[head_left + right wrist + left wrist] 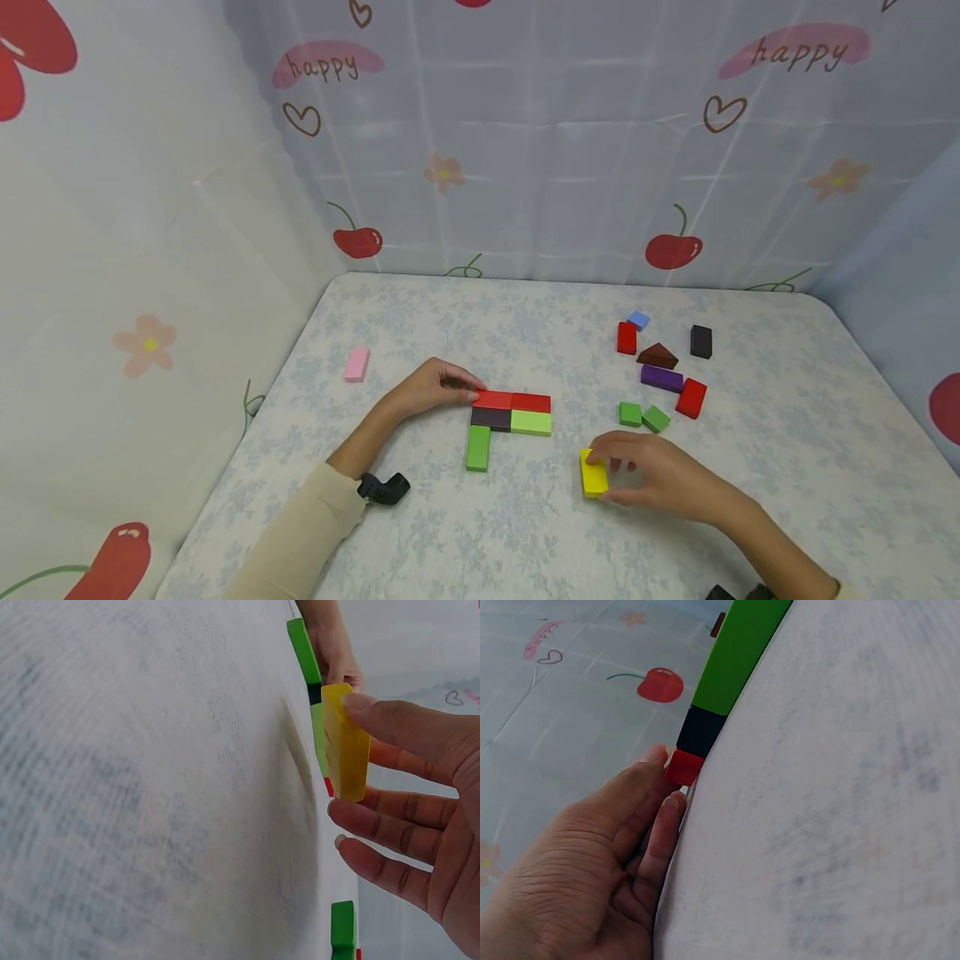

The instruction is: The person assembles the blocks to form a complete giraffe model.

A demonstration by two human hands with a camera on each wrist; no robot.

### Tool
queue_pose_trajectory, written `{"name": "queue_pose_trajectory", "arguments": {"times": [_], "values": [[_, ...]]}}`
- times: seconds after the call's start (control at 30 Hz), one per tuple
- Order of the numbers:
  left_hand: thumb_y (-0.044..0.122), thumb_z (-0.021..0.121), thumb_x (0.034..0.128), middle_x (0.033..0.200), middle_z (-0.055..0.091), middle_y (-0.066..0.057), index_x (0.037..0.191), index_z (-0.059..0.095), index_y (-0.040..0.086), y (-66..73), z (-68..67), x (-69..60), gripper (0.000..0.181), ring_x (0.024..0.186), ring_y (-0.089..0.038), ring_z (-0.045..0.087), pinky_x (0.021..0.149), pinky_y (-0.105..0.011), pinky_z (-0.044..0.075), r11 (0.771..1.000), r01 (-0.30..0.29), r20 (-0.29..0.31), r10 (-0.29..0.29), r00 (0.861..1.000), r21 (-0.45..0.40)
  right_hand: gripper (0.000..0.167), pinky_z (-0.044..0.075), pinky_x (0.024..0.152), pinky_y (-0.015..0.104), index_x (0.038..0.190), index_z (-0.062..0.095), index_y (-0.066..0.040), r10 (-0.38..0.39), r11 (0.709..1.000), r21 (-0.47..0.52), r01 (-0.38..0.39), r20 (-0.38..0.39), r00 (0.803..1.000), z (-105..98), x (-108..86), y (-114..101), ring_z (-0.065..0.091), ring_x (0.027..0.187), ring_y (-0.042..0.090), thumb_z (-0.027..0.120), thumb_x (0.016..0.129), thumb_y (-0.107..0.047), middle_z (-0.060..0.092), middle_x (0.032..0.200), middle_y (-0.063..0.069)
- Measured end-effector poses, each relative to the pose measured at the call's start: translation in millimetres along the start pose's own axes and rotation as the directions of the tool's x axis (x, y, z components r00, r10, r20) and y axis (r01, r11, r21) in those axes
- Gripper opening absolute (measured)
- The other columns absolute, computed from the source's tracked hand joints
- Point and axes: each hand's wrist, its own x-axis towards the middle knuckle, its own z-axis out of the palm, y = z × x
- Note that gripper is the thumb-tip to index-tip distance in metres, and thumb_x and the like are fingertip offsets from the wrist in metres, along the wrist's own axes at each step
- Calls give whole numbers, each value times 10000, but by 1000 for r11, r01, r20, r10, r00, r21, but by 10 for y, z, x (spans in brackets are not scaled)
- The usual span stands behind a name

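Evidently, the right hand (656, 475)'s thumb and fingertips pinch the yellow block (595, 475), a gap separating it from the clustered blocks, whose far-left corner, a light red block (493, 400), the left hand (431, 387) pinches. Outward, the pink block (357, 365) lies near the table (480, 542)'s left edge; the black block (701, 342), toward its far-right corner.
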Motion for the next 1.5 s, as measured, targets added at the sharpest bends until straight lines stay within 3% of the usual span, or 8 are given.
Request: {"name": "queue_pose_trajectory", "arguments": {"times": [0.2, 0.43, 0.57, 0.7, 1.0, 1.3, 1.5], "values": [[85, 778, 906, 1096, 764, -31, 1131, 792, 80, 42, -4, 5, 226, 1000, -156, 695, 822, -282, 532, 1000, 3, -10, -3, 1000, 9, 351, 548, 802, 272, 1156, 740, -222, 1, 997, -77, 2, 40, 999, 75, 147, -92, 612, 912, 65, 837, 850, -362, 666, 1247, -30], [66, 759, 919, 1090, 765, -30, 1129, 789, 62, 269, -6, -59, 212, 998, -148, 694, 821, -279, 529, 1000, -4, -2, 4, 1000, -25, 381, 562, 850, 348, 1164, 740, -241, -32, 982, -185, 37, 28, 999, 150, 239, -153, 646, 1040, 138, 849, 831, -388, 665, 1258, -28], [70, 756, 922, 1091, 765, -29, 1127, 792, 73, 300, -12, -67, 208, 998, -152, 692, 820, -277, 526, 1000, -1, -12, 1, 1000, -17, 397, 559, 887, 392, 1170, 742, -244, -27, 975, -221, 32, 23, 999, 174, 294, -183, 640, 1105, 182, 863, 816, -376, 664, 1259, -29], [70, 751, 926, 1092, 765, -27, 1120, 796, 81, 275, -20, -51, 199, 1010, -162, 692, 831, -283, 527, 1000, 8, -13, -8, 1000, -10, 417, 549, 920, 408, 1184, 742, -236, 3, 973, -232, 3, 24, 1000, 199, 344, -203, 633, 1147, 189, 866, 812, -377, 665, 1262, -39], [111, 766, 922, 1095, 763, -12, 1114, 802, 122, 62, -17, -2, 196, 1033, -160, 684, 852, -295, 528, 1000, 25, -26, -25, 999, 2, 418, 548, 918, 440, 1185, 748, -214, -1, 968, -252, 3, 7, 1000, 228, 399, -218, 628, 1168, 219, 866, 814, -366, 666, 1271, -9], [95, 750, 933, 1090, 764, -8, 1111, 803, 115, 81, 24, -21, 186, 1040, -157, 674, 852, -282, 514, 999, 42, -20, -42, 999, 7, 364, 568, 794, 318, 1124, 770, -276, 23, 966, -258, -32, -39, 999, 278, 311, -172, 625, 926, 109, 880, 794, -386, 630, 1177, -72], [70, 730, 944, 1092, 765, -29, 1126, 793, 83, 116, 17, -22, 194, 1040, -172, 681, 835, -277, 515, 1000, 19, -14, -19, 1000, -2, 372, 564, 787, 311, 1124, 777, -288, 42, 967, -248, -56, -61, 997, 287, 306, -160, 613, 904, 89, 884, 783, -389, 645, 1100, -93]]}}
